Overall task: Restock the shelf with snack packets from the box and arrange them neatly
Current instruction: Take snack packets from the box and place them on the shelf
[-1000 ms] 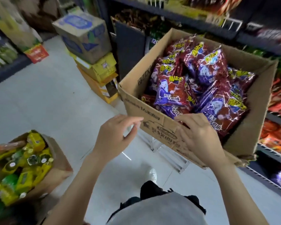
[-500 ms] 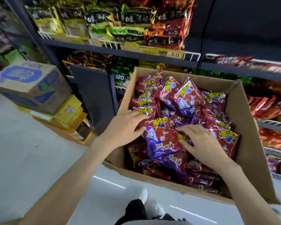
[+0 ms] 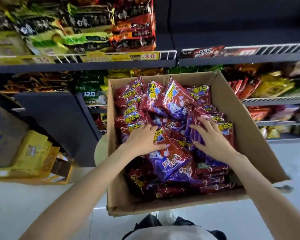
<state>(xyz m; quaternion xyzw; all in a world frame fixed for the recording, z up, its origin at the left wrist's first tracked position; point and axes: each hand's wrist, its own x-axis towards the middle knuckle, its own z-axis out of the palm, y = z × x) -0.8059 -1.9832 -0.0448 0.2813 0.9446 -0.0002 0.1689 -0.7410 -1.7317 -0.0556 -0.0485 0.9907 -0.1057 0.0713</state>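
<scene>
- The box point(image 3: 260, 135) is sitting mid-frame, holding red-purple snack packets point(image 3: 173, 104).
- The left hand point(image 3: 142, 141) and right hand point(image 3: 210, 137) are lying spread-fingered on the packets, gripping nothing.
- The shelf point(image 3: 232, 58) is running across the top.

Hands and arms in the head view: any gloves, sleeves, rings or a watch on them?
None visible. The left hand and right hand are bare, without gloves; no rings show on the fingers, and both forearms are uncovered to the frame edge, wrists without watch or band.
</scene>
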